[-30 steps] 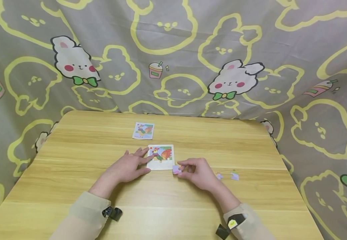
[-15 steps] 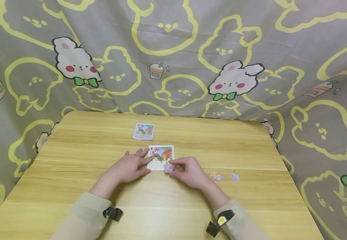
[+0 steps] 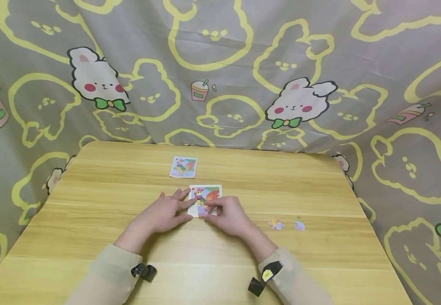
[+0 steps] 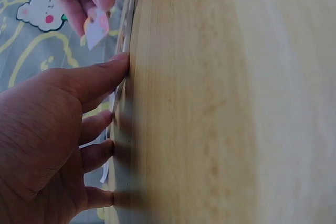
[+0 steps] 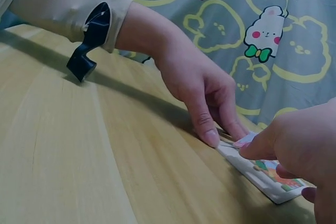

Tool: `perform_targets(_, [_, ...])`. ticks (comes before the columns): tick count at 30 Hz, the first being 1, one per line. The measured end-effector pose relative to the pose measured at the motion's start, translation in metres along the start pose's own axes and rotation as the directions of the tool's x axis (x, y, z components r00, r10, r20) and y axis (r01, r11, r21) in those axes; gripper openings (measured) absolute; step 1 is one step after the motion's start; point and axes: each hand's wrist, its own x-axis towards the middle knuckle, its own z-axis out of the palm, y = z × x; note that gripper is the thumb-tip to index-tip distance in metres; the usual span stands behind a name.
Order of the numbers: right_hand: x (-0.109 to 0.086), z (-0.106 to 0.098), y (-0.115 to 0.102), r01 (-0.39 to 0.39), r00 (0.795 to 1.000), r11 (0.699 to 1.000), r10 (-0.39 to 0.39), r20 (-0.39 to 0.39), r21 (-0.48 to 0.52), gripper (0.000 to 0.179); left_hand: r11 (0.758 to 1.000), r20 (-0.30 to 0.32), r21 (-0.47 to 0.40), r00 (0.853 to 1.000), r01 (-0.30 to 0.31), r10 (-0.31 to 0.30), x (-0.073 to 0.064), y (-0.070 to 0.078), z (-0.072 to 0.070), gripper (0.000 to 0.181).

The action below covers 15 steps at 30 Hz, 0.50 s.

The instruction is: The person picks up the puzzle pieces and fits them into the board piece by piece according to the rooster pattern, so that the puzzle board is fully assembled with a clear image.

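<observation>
Piece: the puzzle piece (image 4: 97, 31) is at your right fingertips, over the lower part of the tray (image 5: 251, 176), just beside your left thumb. Held tilted, off the table (image 3: 205, 258) in the left wrist view; you can't confirm contact with the tray from these angles.
Piece colors: lilac and pink, with some yellow-orange.
Right hand: your right hand (image 3: 229, 216) pinches the piece between thumb and forefinger, coming in from the tray's right side. The piece sticks out past your fingertips toward your left hand.
Left hand: your left hand (image 3: 163, 213) has fingers spread, tips at the tray's left edge, thumb by its lower left corner.
Tray: flat on the table, white border, between your two hands.
Picture: the rooster picture (image 3: 212, 194) fills the tray's upper part; your right hand covers some of it.
Loose bits: a yellow-and-lilac cluster (image 3: 275, 224) lies right of your right hand, count unclear; a lilac bit (image 3: 299, 225) sits farther right, apart from it.
Card: the rooster card (image 3: 183, 166) lies beyond the tray, slightly to its left, apart from both hands.
Backdrop: a gray curtain (image 3: 140, 34) with rabbit prints behind the table.
</observation>
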Motion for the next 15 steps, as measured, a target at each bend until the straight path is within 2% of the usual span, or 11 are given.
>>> perform_targets(10, [0.007,0.009,0.002,0.011,1.0,0.978,-0.007,0.02,-0.206,0.037,1.0,-0.008,0.002,1.0,-0.008,0.008,0.0,-0.001,0.001,0.06])
perform_targets(15, [0.01,0.013,0.0,0.032,0.999,0.967,-0.023,0.037,-0.253,0.037,1.0,-0.007,0.0,1.0,-0.004,0.004,0.0,-0.001,0.001,0.06])
